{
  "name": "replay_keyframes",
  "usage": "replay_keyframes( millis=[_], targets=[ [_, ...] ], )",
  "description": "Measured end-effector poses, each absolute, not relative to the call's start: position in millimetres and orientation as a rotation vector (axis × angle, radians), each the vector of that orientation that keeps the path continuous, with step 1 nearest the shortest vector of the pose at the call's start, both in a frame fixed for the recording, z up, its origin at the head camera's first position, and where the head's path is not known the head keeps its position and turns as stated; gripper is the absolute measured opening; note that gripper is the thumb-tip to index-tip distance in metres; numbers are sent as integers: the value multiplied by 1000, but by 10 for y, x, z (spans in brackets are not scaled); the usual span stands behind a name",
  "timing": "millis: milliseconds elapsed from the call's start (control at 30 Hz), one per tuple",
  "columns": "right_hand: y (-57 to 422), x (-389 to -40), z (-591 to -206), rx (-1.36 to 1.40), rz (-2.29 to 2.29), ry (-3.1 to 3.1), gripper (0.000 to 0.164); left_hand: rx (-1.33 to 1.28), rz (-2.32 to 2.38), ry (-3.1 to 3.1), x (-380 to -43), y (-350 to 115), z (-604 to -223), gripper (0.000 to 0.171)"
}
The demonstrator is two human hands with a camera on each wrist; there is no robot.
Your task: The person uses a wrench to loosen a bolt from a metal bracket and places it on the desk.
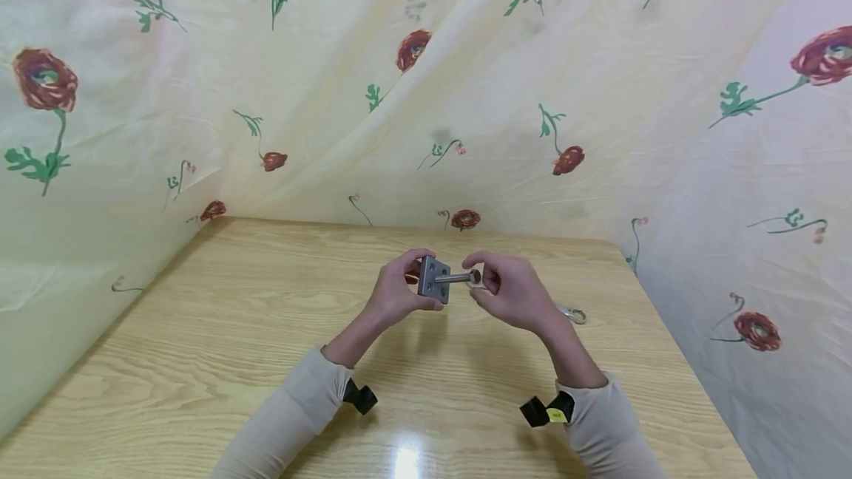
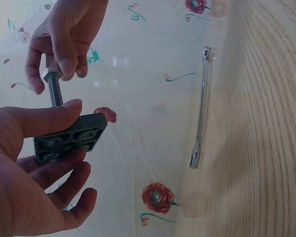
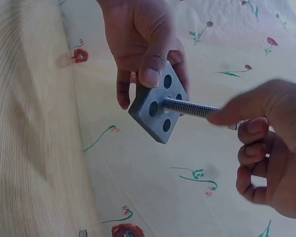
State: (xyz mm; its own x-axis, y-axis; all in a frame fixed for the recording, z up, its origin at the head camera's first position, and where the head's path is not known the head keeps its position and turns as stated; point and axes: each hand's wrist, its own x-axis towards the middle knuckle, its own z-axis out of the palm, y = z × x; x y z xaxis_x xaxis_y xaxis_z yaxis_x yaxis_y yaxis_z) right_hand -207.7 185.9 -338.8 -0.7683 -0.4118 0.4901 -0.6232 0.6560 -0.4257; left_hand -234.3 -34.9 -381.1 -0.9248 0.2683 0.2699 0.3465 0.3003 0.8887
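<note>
My left hand [image 1: 393, 293] grips a small square grey metal plate [image 1: 434, 279] by its edges, raised above the table. The plate has a hole near each corner, seen in the right wrist view [image 3: 153, 109]. From its middle a hex bolt [image 1: 454, 279] sticks out to the right, its threaded shank [image 3: 192, 107] bare between plate and head. My right hand [image 1: 511, 287] has its fingers curled round the bolt's head [image 2: 51, 74]; the thumb and forefinger lie on either side of it. How firmly they press cannot be told.
A silver wrench [image 2: 201, 113] lies on the wooden table [image 1: 266, 316], behind my right wrist in the head view. Flower-printed cloth [image 1: 319, 94] hangs round the back and sides of the table.
</note>
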Motion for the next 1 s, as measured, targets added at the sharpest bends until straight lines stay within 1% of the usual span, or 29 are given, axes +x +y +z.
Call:
replay_keyframes(
  millis=[100, 167, 200, 333, 367, 433, 567, 700, 900, 1000],
  targets=[
    [1870, -2073, -3386, 666, 912, -2615, 32, -586, -1703, -2480, -2341, -350, -3807, 78],
    [1872, -2067, -3389, 529, 970, -2659, 31, -582, -1693, -2483, -2341, -350, -3806, 78],
    [1868, -2067, -3393, 461, 1013, -2676, 36, -578, -1690, -2486, -2340, -350, -3807, 78],
    [1821, -2068, -3428, 289, 1094, -2726, 66, -564, -1696, -2492, -2337, -348, -3813, 79],
    [1804, -2072, -3440, 265, 1115, -2737, 71, -564, -1697, -2491, -2336, -346, -3815, 79],
    [1765, -2072, -3453, 237, 1141, -2764, 74, -562, -1693, -2491, -2334, -342, -3816, 79],
    [1714, -2077, -3463, 226, 1154, -2797, 69, -570, -1684, -2487, -2336, -337, -3813, 78],
    [1713, -2076, -3451, 283, 1127, -2782, 58, -576, -1671, -2492, -2344, -340, -3811, 77],
    [1750, -2042, -3399, 445, 1067, -2706, 36, -570, -1694, -2471, -2346, -355, -3800, 75],
    [1774, -2031, -3384, 493, 1033, -2678, 29, -573, -1683, -2473, -2349, -359, -3800, 75]
  ],
)
